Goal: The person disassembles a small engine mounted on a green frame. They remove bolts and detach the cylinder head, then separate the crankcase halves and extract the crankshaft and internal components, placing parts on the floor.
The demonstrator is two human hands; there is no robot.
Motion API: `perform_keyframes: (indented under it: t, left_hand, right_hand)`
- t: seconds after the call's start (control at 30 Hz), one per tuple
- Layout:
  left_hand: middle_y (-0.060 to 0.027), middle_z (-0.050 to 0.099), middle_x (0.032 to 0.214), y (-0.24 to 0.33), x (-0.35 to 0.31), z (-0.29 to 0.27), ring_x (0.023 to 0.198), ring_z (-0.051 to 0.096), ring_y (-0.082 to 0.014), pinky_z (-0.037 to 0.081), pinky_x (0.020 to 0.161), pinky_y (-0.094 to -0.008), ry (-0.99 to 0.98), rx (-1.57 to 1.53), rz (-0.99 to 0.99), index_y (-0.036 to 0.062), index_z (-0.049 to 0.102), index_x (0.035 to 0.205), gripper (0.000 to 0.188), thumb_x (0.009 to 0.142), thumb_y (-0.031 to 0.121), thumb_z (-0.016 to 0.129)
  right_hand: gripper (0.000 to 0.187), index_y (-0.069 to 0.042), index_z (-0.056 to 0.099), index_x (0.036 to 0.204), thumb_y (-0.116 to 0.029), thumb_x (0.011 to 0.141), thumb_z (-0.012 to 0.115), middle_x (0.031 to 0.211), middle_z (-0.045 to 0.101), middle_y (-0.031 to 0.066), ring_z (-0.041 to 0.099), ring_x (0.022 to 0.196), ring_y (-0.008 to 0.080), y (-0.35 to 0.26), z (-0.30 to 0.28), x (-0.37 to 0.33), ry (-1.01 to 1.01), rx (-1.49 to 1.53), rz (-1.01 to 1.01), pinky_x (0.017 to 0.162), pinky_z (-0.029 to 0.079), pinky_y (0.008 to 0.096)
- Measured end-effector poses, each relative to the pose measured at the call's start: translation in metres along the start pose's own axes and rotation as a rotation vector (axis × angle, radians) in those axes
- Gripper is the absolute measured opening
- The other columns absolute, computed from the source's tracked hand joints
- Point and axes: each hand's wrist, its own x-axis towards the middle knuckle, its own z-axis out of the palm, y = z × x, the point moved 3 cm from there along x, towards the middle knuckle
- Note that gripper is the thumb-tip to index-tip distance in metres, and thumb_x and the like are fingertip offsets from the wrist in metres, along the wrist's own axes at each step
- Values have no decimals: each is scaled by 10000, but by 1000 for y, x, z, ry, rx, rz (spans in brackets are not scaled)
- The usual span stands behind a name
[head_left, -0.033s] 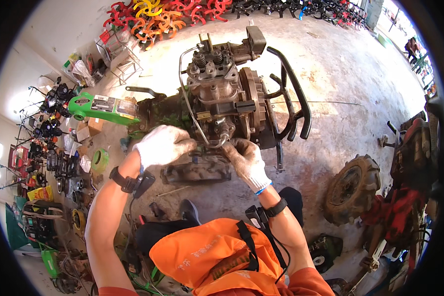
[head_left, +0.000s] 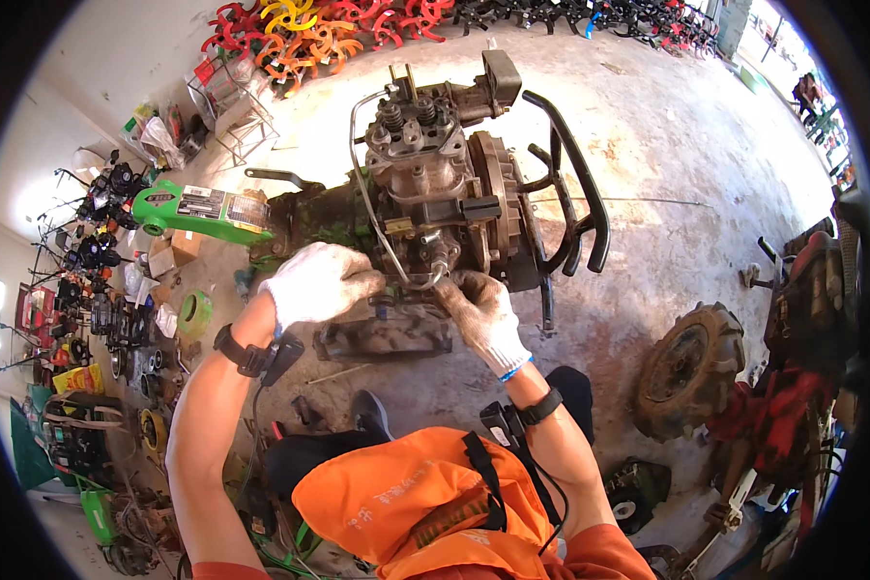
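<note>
A greasy engine (head_left: 420, 174) stands upright in front of me, its valve springs (head_left: 391, 116) bare on top. A thin metal pipe (head_left: 365, 188) runs down its left side and bends round to a fitting (head_left: 439, 269) low on the near face. At that bend my right hand (head_left: 478, 314), in a white knit glove with soiled fingers, is closed with thumb and fingertips together. My left hand (head_left: 319, 283), gloved too, is curled closed at the engine's lower left, fingertips close to the block. What either hand pinches is hidden by the fingers.
A green housing arm (head_left: 203, 208) juts left from the engine, and a black tube guard (head_left: 580, 184) curves on its right. Below it lies a dark tyre (head_left: 382, 338). A lugged wheel (head_left: 688, 372) and red machinery (head_left: 773, 416) stand right. Tiller blades (head_left: 319, 43) are piled far back.
</note>
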Motion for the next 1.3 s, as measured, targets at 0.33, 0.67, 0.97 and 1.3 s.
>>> perform_keyframes:
  t: [0.33,0.67,0.97,1.3]
  left_hand:
    - [-86,766,1192,76,-8,191,967,739,-163,627,738,-309,-253,-1373,134,33,672,1183,467,1158,490,578]
    - [-95,776,1063,16,-35,185,894,754,-179,629,720,-312,51,-1500,231,20,727,1215,401,1116,407,687]
    - [-64,743,935,7,-25,170,773,655,-117,531,678,-285,436,-1388,278,-7,698,1170,389,1154,379,650]
    - [-35,751,893,9,-38,168,753,664,-97,516,638,-268,220,-1712,58,29,689,1142,294,1178,310,609]
  right_hand:
    - [183,17,726,1128,-155,1127,663,938,696,-4,574,836,71,-23,-27,-22,-44,-77,-74,731,500,268]
    - [422,4,720,1305,-383,1140,689,1044,767,30,640,866,88,-47,-13,-20,-277,118,67,770,522,256]
    - [400,-96,680,1267,-416,1054,792,825,515,-21,475,744,145,-23,15,-22,-180,685,108,695,400,325]
    - [286,-38,784,1082,-140,854,925,868,762,72,705,701,231,-47,-7,-26,242,-792,-624,668,562,393]
